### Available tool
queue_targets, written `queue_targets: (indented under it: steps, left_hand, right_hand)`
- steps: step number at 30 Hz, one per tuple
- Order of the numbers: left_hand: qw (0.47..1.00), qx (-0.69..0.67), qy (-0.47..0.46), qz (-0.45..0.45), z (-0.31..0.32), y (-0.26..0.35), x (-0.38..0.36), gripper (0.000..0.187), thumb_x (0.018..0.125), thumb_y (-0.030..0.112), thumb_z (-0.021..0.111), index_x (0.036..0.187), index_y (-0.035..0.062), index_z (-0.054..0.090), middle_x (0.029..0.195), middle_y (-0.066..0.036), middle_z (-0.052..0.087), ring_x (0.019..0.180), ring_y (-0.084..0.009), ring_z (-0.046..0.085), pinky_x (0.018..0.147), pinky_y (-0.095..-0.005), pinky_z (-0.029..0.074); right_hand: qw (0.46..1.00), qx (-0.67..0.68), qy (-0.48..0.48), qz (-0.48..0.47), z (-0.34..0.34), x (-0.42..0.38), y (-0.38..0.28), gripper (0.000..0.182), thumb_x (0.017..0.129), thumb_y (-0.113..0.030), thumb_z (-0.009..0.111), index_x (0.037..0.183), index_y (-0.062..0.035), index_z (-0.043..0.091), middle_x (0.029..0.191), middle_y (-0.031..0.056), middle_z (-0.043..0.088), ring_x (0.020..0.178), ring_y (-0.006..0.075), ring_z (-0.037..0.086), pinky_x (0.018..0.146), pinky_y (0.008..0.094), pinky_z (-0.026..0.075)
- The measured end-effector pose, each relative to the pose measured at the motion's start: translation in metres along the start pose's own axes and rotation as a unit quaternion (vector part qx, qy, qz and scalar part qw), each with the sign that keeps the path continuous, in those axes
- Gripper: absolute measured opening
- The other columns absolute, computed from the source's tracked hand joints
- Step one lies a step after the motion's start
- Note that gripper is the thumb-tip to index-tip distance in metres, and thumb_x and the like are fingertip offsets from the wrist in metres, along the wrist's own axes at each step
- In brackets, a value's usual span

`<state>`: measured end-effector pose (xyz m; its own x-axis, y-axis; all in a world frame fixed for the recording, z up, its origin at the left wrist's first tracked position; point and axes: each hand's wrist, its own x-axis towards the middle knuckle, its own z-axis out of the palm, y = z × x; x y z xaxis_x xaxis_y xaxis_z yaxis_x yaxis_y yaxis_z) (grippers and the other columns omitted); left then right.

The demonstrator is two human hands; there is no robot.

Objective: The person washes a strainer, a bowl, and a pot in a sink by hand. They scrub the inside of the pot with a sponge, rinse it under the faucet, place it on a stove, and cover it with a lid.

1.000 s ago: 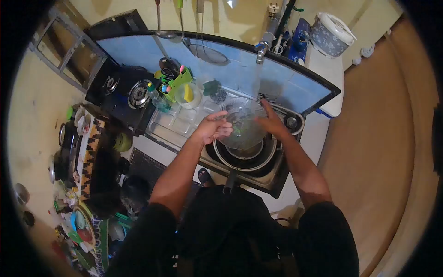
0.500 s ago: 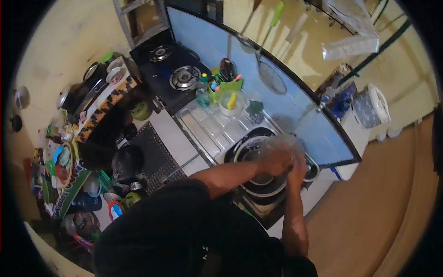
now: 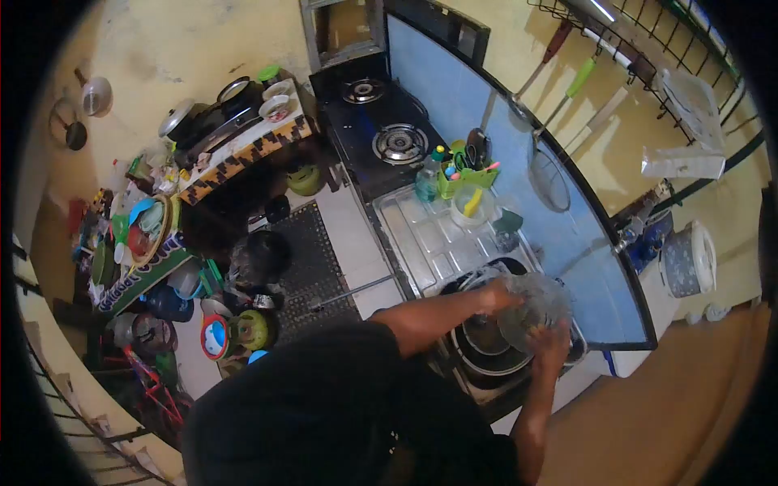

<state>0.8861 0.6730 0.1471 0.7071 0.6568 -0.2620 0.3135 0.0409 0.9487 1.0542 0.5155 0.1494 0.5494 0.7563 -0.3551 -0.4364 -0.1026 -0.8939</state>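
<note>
Both hands, left hand (image 3: 496, 297) and right hand (image 3: 553, 338), clamp their fingers around a clear glass bowl (image 3: 531, 308) held between them over the sink (image 3: 486, 356) at the bench's right end.

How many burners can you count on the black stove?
2. One burner sits at the far end of the stove, near the wall; the other burner is nearer the sink, beside the green caddy. None seems hidden.
</note>
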Motion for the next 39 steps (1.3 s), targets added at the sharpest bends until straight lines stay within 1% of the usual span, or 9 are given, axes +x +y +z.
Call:
queue_targets:
  steps: [4, 6, 13, 16, 18, 22, 26, 28, 39]
  left_hand:
    - [0.869, -0.442, -0.175, -0.136, -0.006, -0.024, -0.005, 0.068, 0.088, 0.008, 0.059, 0.146, 0.0105, 0.023, 0.118, -0.020, 0.058, 0.093, -0.0342, 0.066, 0.071, -0.0462, 0.058]
    - [0.868, -0.467, -0.158, -0.062, -0.002, -0.019, -0.016, 0.069, 0.085, 0.005, 0.062, 0.144, 0.0086, 0.027, 0.117, -0.019, 0.058, 0.095, -0.0297, 0.066, 0.074, -0.0464, 0.058]
    - [0.934, -0.344, -0.095, 0.018, -0.017, -0.028, 0.003, 0.059, 0.085, 0.004, 0.062, 0.138, 0.0089, 0.038, 0.125, -0.016, 0.054, 0.100, -0.0230, 0.062, 0.072, -0.0433, 0.058]
    - [0.849, 0.134, -0.012, 0.512, -0.004, -0.073, 0.022, 0.065, 0.084, 0.008, 0.060, 0.143, 0.0106, 0.032, 0.118, -0.011, 0.058, 0.098, -0.0228, 0.062, 0.061, -0.0362, 0.058]
    - [0.934, -0.343, -0.078, 0.055, 0.003, -0.012, -0.019, 0.061, 0.084, 0.009, 0.065, 0.139, 0.0054, 0.036, 0.107, -0.012, 0.058, 0.097, -0.0169, 0.060, 0.066, -0.0290, 0.055]
    - [0.910, -0.127, -0.093, 0.384, -0.009, -0.077, 0.022, 0.065, 0.084, 0.013, 0.067, 0.140, 0.0062, 0.034, 0.103, -0.011, 0.059, 0.093, -0.0168, 0.060, 0.065, -0.0283, 0.055]
    - [0.924, -0.323, -0.143, 0.145, -0.008, -0.018, -0.020, 0.069, 0.085, 0.011, 0.066, 0.144, 0.0100, 0.029, 0.108, -0.009, 0.060, 0.091, -0.0191, 0.062, 0.069, -0.0324, 0.055]
    - [0.941, -0.320, -0.108, -0.030, -0.009, -0.007, -0.012, 0.071, 0.085, 0.007, 0.064, 0.145, 0.0104, 0.027, 0.121, -0.010, 0.056, 0.104, -0.0222, 0.059, 0.077, -0.0354, 0.055]
    - [0.922, -0.346, -0.165, -0.048, -0.029, -0.014, -0.016, 0.068, 0.089, -0.006, 0.042, 0.149, 0.0140, 0.015, 0.129, -0.018, 0.050, 0.101, -0.0380, 0.064, 0.084, -0.0442, 0.056]
  right_hand:
    - [0.951, -0.294, -0.056, -0.071, -0.012, 0.064, 0.006, 0.060, 0.091, -0.016, 0.056, 0.142, 0.0009, 0.029, 0.127, 0.0232, 0.051, 0.112, 0.0364, 0.056, 0.089, 0.0451, 0.050]
    - [0.608, -0.700, 0.038, -0.373, -0.015, 0.095, 0.027, 0.066, 0.088, -0.027, 0.059, 0.141, 0.0007, 0.032, 0.138, 0.0268, 0.042, 0.127, 0.0419, 0.043, 0.104, 0.0525, 0.036]
    - [0.643, -0.680, -0.181, -0.301, 0.085, 0.045, -0.001, 0.062, 0.092, -0.033, 0.050, 0.140, 0.0030, 0.035, 0.147, 0.0286, 0.030, 0.136, 0.0437, 0.028, 0.111, 0.0534, 0.022]
    - [0.480, -0.840, -0.076, -0.241, 0.060, 0.067, 0.016, 0.061, 0.095, -0.032, 0.046, 0.142, 0.0046, 0.031, 0.148, 0.0291, 0.026, 0.138, 0.0436, 0.024, 0.113, 0.0527, 0.019]
    - [0.669, -0.605, -0.124, -0.413, 0.046, 0.102, 0.057, 0.062, 0.097, -0.033, 0.041, 0.143, 0.0059, 0.027, 0.149, 0.0296, 0.024, 0.139, 0.0452, 0.021, 0.114, 0.0516, 0.016]
    - [0.634, -0.639, -0.241, -0.363, 0.051, 0.072, 0.053, 0.061, 0.098, -0.032, 0.039, 0.143, 0.0072, 0.026, 0.149, 0.0297, 0.023, 0.139, 0.0473, 0.017, 0.116, 0.0503, 0.012]
    - [0.559, -0.769, -0.194, -0.242, 0.070, 0.069, 0.024, 0.060, 0.090, -0.025, 0.047, 0.142, 0.0008, 0.032, 0.147, 0.0295, 0.028, 0.137, 0.0489, 0.022, 0.115, 0.0534, 0.012]
    - [0.625, -0.585, -0.217, -0.470, 0.066, 0.055, 0.038, 0.062, 0.088, -0.027, 0.053, 0.143, -0.0054, 0.033, 0.146, 0.0291, 0.030, 0.135, 0.0480, 0.027, 0.112, 0.0585, 0.016]
    - [0.663, -0.635, -0.172, -0.357, 0.053, 0.046, 0.022, 0.065, 0.092, -0.036, 0.050, 0.145, -0.0028, 0.029, 0.149, 0.0260, 0.028, 0.134, 0.0450, 0.031, 0.112, 0.0547, 0.020]
